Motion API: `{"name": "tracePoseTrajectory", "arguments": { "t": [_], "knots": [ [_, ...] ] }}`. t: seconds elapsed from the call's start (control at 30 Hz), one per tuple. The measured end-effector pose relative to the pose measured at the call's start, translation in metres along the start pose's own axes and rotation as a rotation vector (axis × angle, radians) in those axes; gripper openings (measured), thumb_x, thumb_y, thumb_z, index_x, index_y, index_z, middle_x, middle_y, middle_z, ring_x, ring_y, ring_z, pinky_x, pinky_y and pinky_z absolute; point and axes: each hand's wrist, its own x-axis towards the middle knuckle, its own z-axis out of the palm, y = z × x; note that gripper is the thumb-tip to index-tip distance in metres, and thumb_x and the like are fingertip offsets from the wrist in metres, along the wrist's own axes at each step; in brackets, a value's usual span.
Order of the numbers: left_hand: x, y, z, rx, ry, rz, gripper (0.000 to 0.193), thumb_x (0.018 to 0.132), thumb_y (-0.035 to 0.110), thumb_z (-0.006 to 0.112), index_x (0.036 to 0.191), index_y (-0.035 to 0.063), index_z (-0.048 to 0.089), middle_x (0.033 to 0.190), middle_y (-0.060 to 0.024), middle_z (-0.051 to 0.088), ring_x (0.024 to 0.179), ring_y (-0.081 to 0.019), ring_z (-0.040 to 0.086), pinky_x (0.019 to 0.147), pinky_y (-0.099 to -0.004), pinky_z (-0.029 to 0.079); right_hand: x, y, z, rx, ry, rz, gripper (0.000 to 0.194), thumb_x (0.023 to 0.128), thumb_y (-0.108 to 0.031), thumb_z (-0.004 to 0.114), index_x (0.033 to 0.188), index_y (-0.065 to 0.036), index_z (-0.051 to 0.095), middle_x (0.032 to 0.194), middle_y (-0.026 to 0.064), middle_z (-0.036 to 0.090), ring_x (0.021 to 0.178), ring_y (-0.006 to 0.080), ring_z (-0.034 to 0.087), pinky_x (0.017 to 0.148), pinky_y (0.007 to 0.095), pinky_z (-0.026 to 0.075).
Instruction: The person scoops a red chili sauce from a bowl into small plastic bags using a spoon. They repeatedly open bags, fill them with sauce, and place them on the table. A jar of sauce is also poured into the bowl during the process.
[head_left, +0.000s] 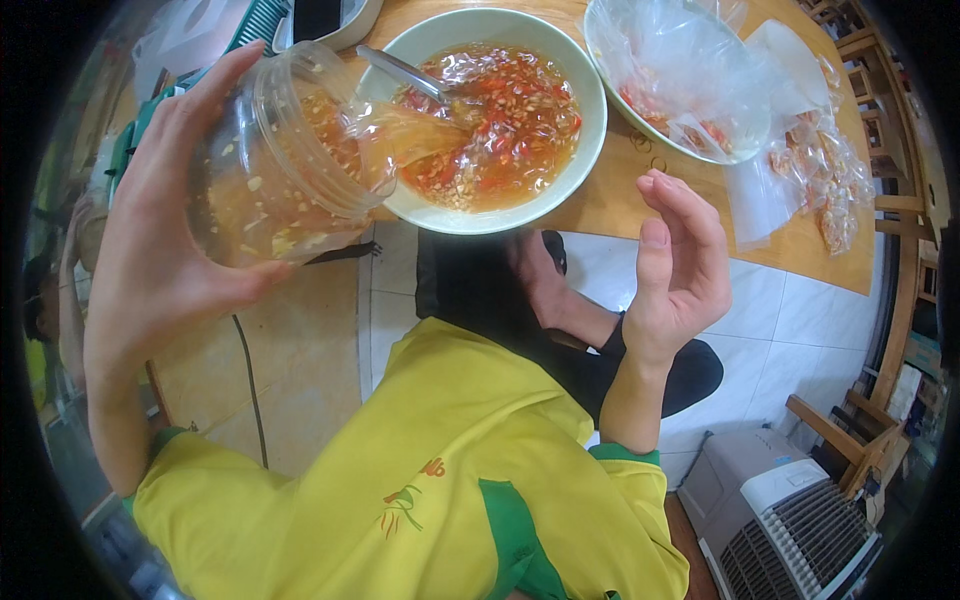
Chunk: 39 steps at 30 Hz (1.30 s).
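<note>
My left hand (161, 202) is wrapped around a clear plastic jar (247, 180), tilted with its mouth to the right. From it an orange-brown liquid with chopped bits streams into a pale green bowl (499, 223). That bowl holds sauce (517, 127) with red chilli pieces and minced bits, and a metal spoon (401, 71) leans on its rim, its lower end in the sauce. My right hand (679, 270) is raised off the table's front edge, palm turned inwards, fingers slightly curled, holding nothing.
A second pale green bowl (626, 105) at the right holds clear plastic bags (675, 52) and red bits. Small filled bags (825, 172) lie beside it on the wooden table (600, 202), near rubber bands (658, 163). A green basket (259, 26) and a phone (316, 19) are at the upper left.
</note>
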Motion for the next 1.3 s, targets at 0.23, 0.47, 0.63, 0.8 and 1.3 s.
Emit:
{"name": "tracePoseTrajectory", "arguments": {
  "t": [0.23, 0.47, 0.63, 0.8, 1.3],
  "knots": [
    [-0.001, 0.004, -0.003, 0.027, -0.010, -0.010, 0.107, 0.046, 0.024, 0.077, 0.143, 0.0069, 0.034, 0.141, -0.0146, 0.041, 0.132, -0.0290, 0.039, 0.115, -0.0423, 0.026, -0.003, -0.001, -0.002, 0.025, 0.009, 0.025, 0.023, 0.088, 0.001, 0.055, 0.111, 0.007, 0.058, 0.110, 0.0173, 0.061, 0.102, 0.0234, 0.062, 0.093, 0.0344, 0.048],
    [0.000, 0.010, -0.007, 0.043, -0.019, -0.073, 0.107, 0.045, 0.023, 0.075, 0.143, 0.0073, 0.035, 0.139, -0.0136, 0.043, 0.131, -0.0275, 0.040, 0.115, -0.0420, 0.026, -0.005, -0.003, -0.002, 0.028, 0.039, 0.047, 0.023, 0.086, 0.001, 0.056, 0.109, 0.007, 0.059, 0.106, 0.0167, 0.063, 0.101, 0.0239, 0.062, 0.093, 0.0348, 0.047],
    [-0.001, 0.011, -0.009, 0.063, -0.026, -0.064, 0.106, 0.045, 0.024, 0.075, 0.143, 0.0102, 0.036, 0.139, -0.0134, 0.043, 0.131, -0.0278, 0.041, 0.116, -0.0423, 0.026, -0.005, -0.004, -0.001, 0.064, 0.075, 0.081, 0.023, 0.083, 0.003, 0.059, 0.105, 0.006, 0.061, 0.101, 0.0167, 0.064, 0.099, 0.0254, 0.061, 0.091, 0.0358, 0.046],
    [-0.002, 0.006, -0.007, 0.061, -0.017, -0.036, 0.107, 0.047, 0.027, 0.077, 0.143, 0.0084, 0.034, 0.141, -0.0145, 0.042, 0.132, -0.0285, 0.039, 0.116, -0.0422, 0.025, -0.006, -0.004, -0.001, 0.081, 0.087, 0.095, 0.023, 0.082, 0.005, 0.059, 0.105, 0.006, 0.060, 0.101, 0.0166, 0.064, 0.095, 0.0235, 0.062, 0.086, 0.0328, 0.048],
    [-0.010, 0.003, -0.003, 0.047, 0.006, -0.031, 0.109, 0.054, 0.040, 0.080, 0.145, 0.0065, 0.030, 0.145, -0.0158, 0.037, 0.135, -0.0282, 0.036, 0.115, -0.0430, 0.025, -0.009, -0.004, -0.007, 0.005, 0.018, 0.088, 0.021, 0.088, 0.001, 0.057, 0.108, 0.006, 0.060, 0.103, 0.0130, 0.062, 0.095, 0.0189, 0.061, 0.085, 0.0300, 0.048]
  ]
}}
